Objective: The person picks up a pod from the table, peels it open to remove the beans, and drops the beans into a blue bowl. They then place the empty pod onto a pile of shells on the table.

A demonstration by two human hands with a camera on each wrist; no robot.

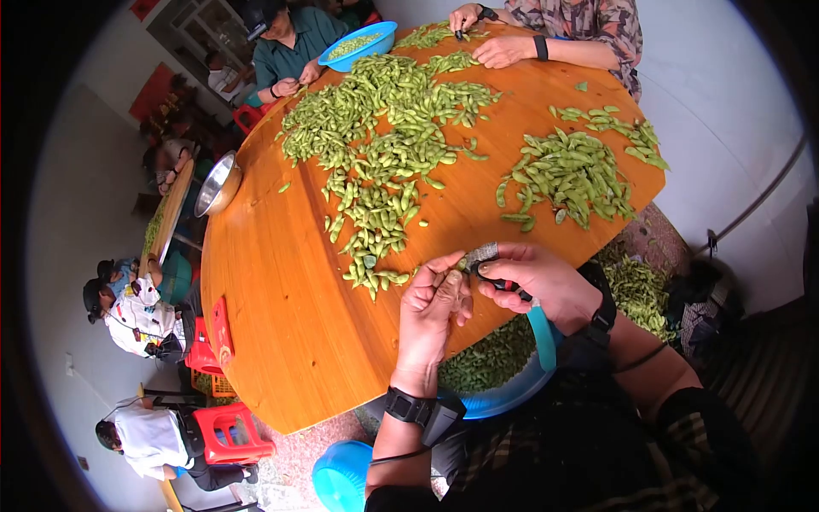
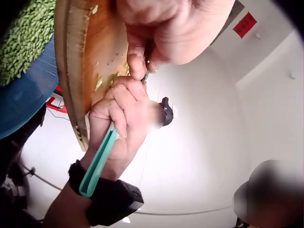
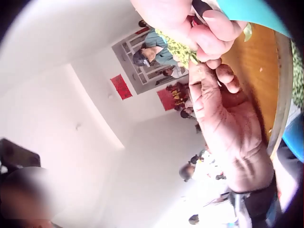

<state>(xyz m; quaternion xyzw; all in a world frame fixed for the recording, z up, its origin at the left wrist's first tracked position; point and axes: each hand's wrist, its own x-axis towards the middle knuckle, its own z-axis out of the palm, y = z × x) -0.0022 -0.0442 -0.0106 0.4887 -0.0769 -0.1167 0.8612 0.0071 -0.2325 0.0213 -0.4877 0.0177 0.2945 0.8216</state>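
Left hand [image 1: 435, 307] grip pinches a pod [image 3: 194, 58]. Right hand [image 1: 548, 283] grip is closed round a teal-handled tool [image 1: 541, 335]. Heaps [image 1: 384, 107] of pods lie at 12 and 2 o'clock on the surface [image 1: 281, 290]; basin [image 1: 510, 394], 5 o'clock.

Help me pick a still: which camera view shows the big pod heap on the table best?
The head view, with nearly the whole heap in sight. The right wrist view shows only a part beyond the right hand; the left wrist view, just scattered green bits.
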